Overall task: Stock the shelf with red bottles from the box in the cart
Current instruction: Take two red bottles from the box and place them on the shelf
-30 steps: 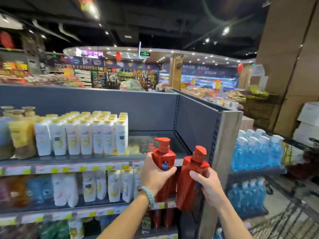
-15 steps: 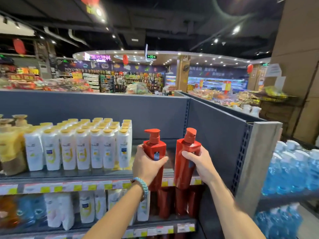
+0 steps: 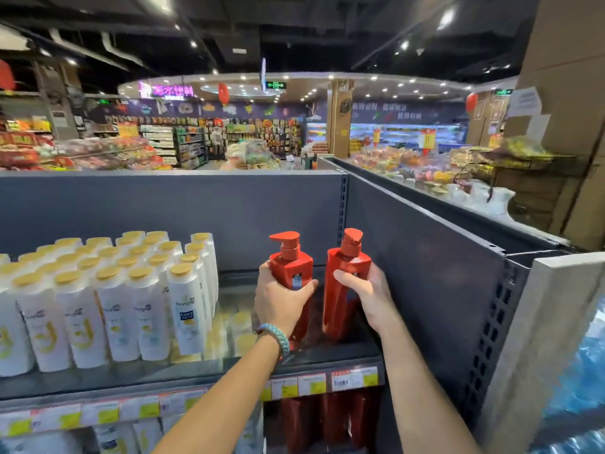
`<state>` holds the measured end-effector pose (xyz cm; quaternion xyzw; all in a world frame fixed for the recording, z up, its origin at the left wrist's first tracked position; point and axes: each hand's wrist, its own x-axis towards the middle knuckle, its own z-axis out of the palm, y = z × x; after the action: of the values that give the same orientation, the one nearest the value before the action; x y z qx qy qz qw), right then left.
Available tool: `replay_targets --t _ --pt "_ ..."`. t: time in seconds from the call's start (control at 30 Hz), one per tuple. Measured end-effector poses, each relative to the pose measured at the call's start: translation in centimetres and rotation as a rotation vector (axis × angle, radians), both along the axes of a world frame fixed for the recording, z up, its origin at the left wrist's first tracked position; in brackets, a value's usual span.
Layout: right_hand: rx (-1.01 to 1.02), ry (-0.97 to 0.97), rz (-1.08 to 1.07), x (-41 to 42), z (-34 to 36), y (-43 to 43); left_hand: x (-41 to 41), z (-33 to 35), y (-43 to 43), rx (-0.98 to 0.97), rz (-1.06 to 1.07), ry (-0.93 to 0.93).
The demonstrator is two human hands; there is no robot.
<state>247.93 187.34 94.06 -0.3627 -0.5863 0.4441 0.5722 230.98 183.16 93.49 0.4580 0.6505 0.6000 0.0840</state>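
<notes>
My left hand [image 3: 281, 299] grips a red pump bottle [image 3: 291, 263] around its body. My right hand [image 3: 366, 294] grips a second red pump bottle [image 3: 340, 283] beside it. Both bottles stand upright over the right end of the top shelf [image 3: 340, 353], close to the grey side panel. Whether their bases touch the shelf is hidden by my hands. More red bottles [image 3: 330, 421] stand on the shelf below. The cart and box are out of view.
White shampoo bottles with yellow caps [image 3: 131, 299] fill the left part of the top shelf. A grey side panel [image 3: 425, 273] and a concrete post [image 3: 537, 339] bound the right. Blue bottles [image 3: 582, 371] show at the far right. Price tags [image 3: 311, 385] line the shelf edge.
Both hands have carried the red bottles up and forward from in front of the shelf edge to over the top shelf's right end. The view has shifted left, away from the cart.
</notes>
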Motion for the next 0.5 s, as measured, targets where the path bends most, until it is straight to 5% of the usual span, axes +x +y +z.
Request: replay_targets --t 0.5 --pt "-0.076 -0.063 -0.063 0.1 -0.1 7.0 0.3 -1.1 9.0 -0.044 -0.056 -0.058"
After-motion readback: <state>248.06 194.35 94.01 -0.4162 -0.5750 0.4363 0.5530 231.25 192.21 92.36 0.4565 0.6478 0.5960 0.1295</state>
